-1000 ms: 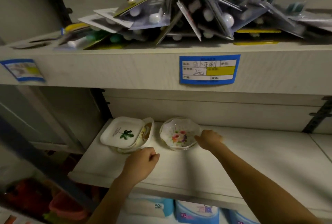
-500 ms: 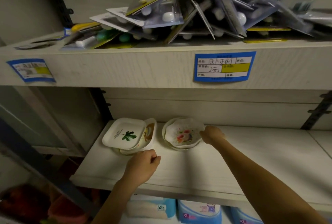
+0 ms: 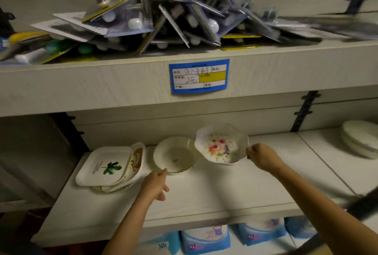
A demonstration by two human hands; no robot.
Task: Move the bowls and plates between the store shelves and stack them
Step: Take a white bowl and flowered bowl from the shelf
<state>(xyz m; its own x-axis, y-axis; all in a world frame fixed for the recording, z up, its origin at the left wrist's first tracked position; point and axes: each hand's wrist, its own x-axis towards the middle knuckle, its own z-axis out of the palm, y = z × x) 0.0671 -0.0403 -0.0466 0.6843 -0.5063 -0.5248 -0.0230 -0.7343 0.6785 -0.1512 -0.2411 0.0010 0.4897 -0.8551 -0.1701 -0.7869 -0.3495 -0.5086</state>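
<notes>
Since the earlier frame the flowered bowl (image 3: 222, 146) has been lifted off the plain bowl (image 3: 175, 155) and now it is in the air, tilted, to the right of it and a little above the shelf (image 3: 214, 191). The right hand (image 3: 262, 156) holds this flowered bowl by its right rim, with the fingers closed on the edge. The left hand (image 3: 154, 184) is on the shelf surface with loosely curled fingers, and one fingertip touches the near rim of the plain bowl, which stands flat on the shelf. To the left of the plain bowl there is a small stack of dishes, and a square plate (image 3: 105, 165) with a green leaf lies tilted on top of it. Far to the right, on the next shelf section, stands a stack of white plates (image 3: 361, 138). On the upper shelf lies a pile of blister packs (image 3: 163, 19), and a blue price label (image 3: 199, 75) is fixed on its front edge.
</notes>
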